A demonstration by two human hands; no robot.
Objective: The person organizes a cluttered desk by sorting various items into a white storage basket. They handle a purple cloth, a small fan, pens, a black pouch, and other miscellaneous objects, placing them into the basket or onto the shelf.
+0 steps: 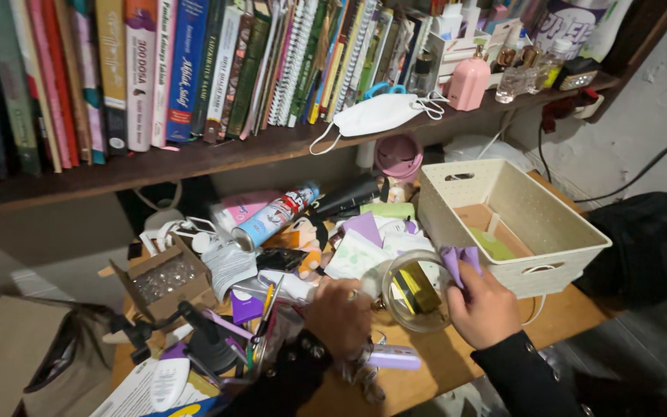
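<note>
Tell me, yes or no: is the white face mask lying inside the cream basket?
No. The mask hangs off the edge of the bookshelf, well above and left of the basket on the desk.

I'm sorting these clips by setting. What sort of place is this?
Probably a cluttered desk in a home bedroom or study: a shelf of books, perfume bottles and a face mask above, a cream basket on the wooden desk.

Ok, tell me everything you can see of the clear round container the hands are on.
The clear round container looks like transparent plastic or glass; which one is unclear. It is tipped, its open mouth facing the camera, above the wooden desk beside the cream basket. Yellowish and dark bits show inside. The left hand grips its left side; the right hand, clutching something purple, touches its right rim.
</note>
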